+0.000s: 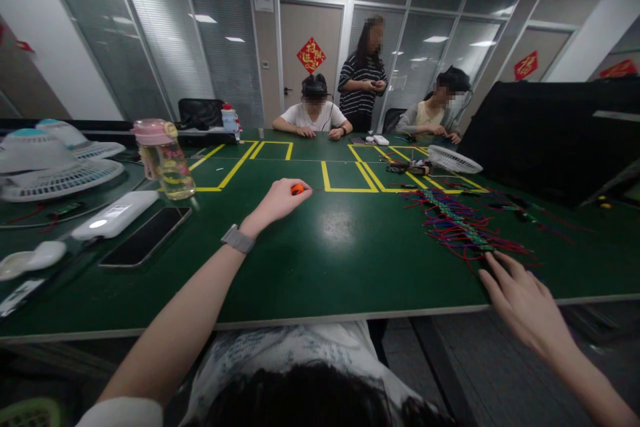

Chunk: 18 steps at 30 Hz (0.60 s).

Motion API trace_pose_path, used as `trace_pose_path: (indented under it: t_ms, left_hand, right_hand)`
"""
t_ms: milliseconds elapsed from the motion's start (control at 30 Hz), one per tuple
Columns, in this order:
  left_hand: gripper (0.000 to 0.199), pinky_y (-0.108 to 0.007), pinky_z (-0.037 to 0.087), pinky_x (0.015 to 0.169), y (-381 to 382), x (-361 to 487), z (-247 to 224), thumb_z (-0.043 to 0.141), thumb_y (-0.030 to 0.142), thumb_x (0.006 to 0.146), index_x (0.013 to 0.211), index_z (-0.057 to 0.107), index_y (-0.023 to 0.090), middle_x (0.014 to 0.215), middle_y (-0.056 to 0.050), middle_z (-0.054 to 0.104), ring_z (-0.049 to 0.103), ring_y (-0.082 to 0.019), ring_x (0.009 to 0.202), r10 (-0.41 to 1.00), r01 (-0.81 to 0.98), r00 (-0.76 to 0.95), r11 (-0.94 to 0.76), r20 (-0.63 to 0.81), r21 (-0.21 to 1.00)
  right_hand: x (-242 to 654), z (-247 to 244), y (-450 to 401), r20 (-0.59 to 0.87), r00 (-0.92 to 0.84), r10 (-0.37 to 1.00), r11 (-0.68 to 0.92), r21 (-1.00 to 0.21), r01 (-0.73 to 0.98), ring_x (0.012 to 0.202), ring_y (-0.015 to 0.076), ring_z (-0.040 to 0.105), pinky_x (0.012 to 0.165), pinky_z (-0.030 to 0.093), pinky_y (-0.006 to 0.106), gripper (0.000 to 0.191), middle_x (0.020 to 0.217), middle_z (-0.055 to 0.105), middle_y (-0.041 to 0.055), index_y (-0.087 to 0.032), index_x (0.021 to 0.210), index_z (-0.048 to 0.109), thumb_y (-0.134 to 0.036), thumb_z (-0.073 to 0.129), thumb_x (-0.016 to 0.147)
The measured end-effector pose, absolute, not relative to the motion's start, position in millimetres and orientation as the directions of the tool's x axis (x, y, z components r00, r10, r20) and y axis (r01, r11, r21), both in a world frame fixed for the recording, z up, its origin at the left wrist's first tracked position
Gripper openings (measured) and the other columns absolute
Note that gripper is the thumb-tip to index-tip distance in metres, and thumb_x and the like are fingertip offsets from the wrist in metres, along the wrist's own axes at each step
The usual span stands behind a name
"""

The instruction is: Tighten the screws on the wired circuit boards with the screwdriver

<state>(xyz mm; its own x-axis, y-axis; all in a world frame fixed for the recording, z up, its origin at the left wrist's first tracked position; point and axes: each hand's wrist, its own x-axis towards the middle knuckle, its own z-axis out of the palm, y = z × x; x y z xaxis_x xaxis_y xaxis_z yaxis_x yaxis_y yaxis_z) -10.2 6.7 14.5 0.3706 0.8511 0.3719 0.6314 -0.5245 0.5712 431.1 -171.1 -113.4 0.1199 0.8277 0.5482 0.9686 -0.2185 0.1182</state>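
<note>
My left hand, with a grey watch band on its wrist, is over the middle of the green table. Its fingers are closed round a small orange-and-black object, mostly hidden, whose kind I cannot make out. On the right, my right hand is stretched out with fingers apart. Its fingertips reach the near end of a long row of small green circuit boards with many red and blue wires. Whether they touch a board is unclear.
To the left are a pink-lidded bottle, a phone, a white power bank and white fans. Yellow tape marks the table. A black screen stands right; several people are at the far side.
</note>
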Motion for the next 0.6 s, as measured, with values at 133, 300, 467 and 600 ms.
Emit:
trace_pose_path:
  t_ms: [133, 300, 467, 600]
  left_hand:
    - [0.032, -0.032, 0.046, 0.087, 4.3, -9.6, 16.2, 0.054, 0.040, 0.083, 0.095, 0.073, 0.017, 0.102, -0.005, 0.073, 0.065, -0.021, 0.094, 0.853, 0.634, 0.369, -0.521, 0.369, 0.571]
    - [0.032, -0.032, 0.046, 0.088, 3.9, -9.6, 16.5, 0.054, 0.040, 0.083, 0.096, 0.073, 0.017, 0.102, -0.005, 0.072, 0.065, -0.021, 0.094, 0.851, 0.640, 0.380, -0.525, 0.363, 0.561]
    - [0.033, -0.032, 0.047, 0.088, 5.9, -9.2, 12.4, 0.054, 0.040, 0.083, 0.095, 0.073, 0.016, 0.102, -0.006, 0.073, 0.065, -0.020, 0.092, 0.843, 0.623, 0.400, -0.538, 0.359, 0.568]
    - [0.033, -0.032, 0.048, 0.087, 5.7, -7.5, 9.9, 0.055, 0.040, 0.083, 0.095, 0.073, 0.016, 0.101, -0.006, 0.073, 0.066, -0.021, 0.090, 0.835, 0.615, 0.420, -0.550, 0.355, 0.566]
  right_hand:
    - [431.7, -114.3, -171.3, 0.515, 0.148, 0.845, -0.241, 0.119, 0.963, 0.116, 0.0354, 0.055, 0.096, 0.047, 0.050, 0.072, 0.131, 0.054, 0.0213, -0.003, 0.127, 0.056, -0.046, 0.011, 0.093]
    - [427.1, -112.1, -170.4, 0.511, 0.207, 0.834, -0.250, 0.016, 0.968, 0.115, 0.0375, 0.055, 0.092, 0.049, 0.051, 0.072, 0.130, 0.053, 0.0229, -0.003, 0.136, 0.048, -0.049, 0.013, 0.093]
    - [416.8, -83.7, -163.9, 0.682, 0.288, 0.672, -0.345, -0.055, 0.937, 0.110, 0.0395, 0.057, 0.088, 0.049, 0.053, 0.063, 0.122, 0.057, 0.0241, -0.008, 0.129, 0.057, -0.046, 0.020, 0.095]
    - [424.6, -44.3, -122.4, 0.857, 0.193, 0.478, -0.202, -0.106, 0.974, 0.111, 0.0312, 0.059, 0.096, 0.046, 0.042, 0.043, 0.117, 0.063, 0.0177, -0.014, 0.115, 0.066, -0.037, 0.036, 0.094]
